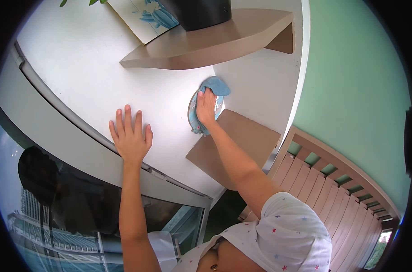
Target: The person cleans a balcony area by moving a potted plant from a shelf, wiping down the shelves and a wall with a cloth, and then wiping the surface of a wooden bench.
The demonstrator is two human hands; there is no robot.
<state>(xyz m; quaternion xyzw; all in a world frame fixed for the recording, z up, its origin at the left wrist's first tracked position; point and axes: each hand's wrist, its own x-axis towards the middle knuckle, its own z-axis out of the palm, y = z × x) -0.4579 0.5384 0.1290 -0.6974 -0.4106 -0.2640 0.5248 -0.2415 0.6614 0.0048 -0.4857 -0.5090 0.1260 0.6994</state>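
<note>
White wall [169,97], brown shelf [206,47] — black pot [201,14] atop, right fingers [200,97] against blue cloth [216,85]

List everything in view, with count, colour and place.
Upper shelf: one, brown, top centre
Pot: one, black, on upper shelf
Flower picture: one, cream and blue, beside pot
Leaves: a few, green, top edge
Cloth: one, blue, middle
Lower shelf: one, brown, below cloth
White panels: two, white, behind shelves
Wall: one, green, right
Slatted wooden piece: one, pinkish-brown, lower right
Window: at least one, dark, lower left
Shirt: one, starred white, bottom
Left hand: one, bare, against white panel
Right hand: one, bare, on cloth
</note>
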